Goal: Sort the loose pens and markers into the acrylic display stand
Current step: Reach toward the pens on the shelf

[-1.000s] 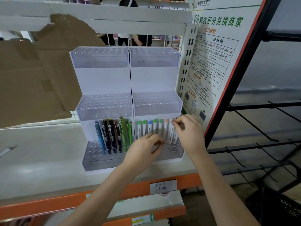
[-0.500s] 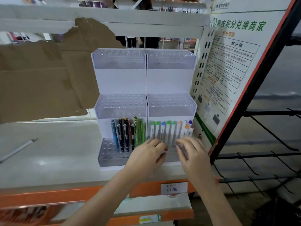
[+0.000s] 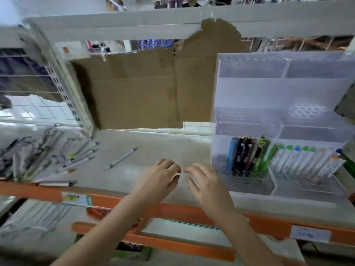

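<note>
Grey shelf — both hands empty, beside acrylic display stand

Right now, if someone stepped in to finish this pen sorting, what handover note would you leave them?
Left hand and right hand: both empty, fingers loosely curled, over the bare shelf, beside the acrylic display stand.
Done: a cluster of pens and a row of white markers stand in the bottom tier.
Left: a loose pile at the shelf's left end, plus a single white pen lying nearer. The upper tiers look unfilled.
</note>
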Demonstrator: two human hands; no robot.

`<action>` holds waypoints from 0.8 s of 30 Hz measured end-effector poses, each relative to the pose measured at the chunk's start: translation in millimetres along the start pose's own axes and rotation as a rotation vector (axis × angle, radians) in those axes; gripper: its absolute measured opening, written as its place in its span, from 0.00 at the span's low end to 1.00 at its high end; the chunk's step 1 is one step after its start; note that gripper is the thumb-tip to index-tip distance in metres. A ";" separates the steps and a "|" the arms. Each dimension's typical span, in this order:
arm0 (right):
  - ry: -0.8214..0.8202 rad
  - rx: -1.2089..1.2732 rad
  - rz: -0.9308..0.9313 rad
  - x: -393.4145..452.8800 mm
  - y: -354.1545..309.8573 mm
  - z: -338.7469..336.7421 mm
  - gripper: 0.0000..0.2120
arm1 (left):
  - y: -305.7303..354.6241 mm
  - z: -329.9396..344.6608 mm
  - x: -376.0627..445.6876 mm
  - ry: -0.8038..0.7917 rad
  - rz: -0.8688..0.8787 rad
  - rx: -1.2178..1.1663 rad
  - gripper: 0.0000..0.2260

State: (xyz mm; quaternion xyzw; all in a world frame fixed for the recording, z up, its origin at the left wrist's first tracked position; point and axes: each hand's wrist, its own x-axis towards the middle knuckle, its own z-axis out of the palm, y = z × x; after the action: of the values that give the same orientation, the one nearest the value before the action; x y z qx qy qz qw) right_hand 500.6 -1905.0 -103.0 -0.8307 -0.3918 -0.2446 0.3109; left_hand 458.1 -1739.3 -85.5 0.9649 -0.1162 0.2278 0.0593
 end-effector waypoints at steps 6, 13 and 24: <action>-0.362 0.076 0.058 57.1 -41.4 100.7 0.12 | -111.1 -17.8 -45.1 -0.176 -0.307 0.066 0.06; -0.463 -0.020 0.074 111.4 -59.7 172.3 0.18 | -213.0 -31.0 -61.4 -0.323 -0.555 0.179 0.12; -0.616 -0.256 -0.031 153.6 -44.8 206.0 0.08 | -274.2 -42.1 -67.1 -0.602 -0.601 0.247 0.14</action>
State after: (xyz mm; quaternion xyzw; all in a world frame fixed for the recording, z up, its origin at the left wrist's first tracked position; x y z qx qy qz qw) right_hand 586.2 -1660.1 -130.2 -0.8919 -0.4460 -0.0338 0.0669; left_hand 450.8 -1454.1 -95.4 0.9791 0.1855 -0.0783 -0.0295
